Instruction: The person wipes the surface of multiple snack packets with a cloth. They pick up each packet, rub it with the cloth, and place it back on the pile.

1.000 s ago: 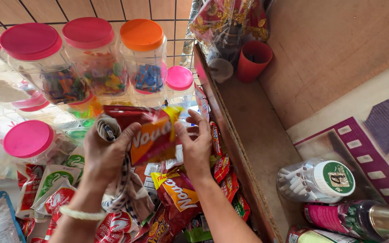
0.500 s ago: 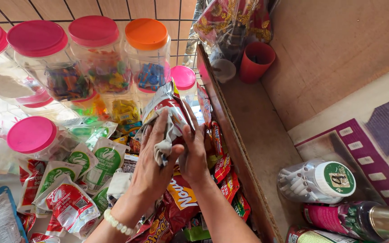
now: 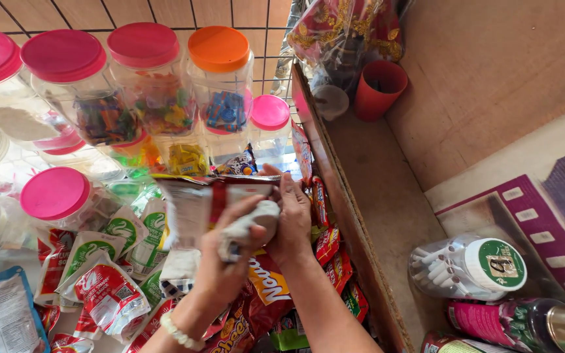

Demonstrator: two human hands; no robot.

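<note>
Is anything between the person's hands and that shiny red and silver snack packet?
Only a crumpled whitish cloth, pressed by the left hand against the shiny red and silver snack packet. The right hand grips the packet directly.

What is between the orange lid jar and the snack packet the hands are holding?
In the head view, small yellow sweet packets sit between the orange-lidded jar and the snack packet held by the left hand and right hand.

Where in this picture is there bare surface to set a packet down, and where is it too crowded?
Free: the bare brown shelf, bordered by the red cup behind, the wooden edge on its left and the green-lidded jar in front. Crowded: around both hands, where lidded jars and snack packets cover everything.
</note>
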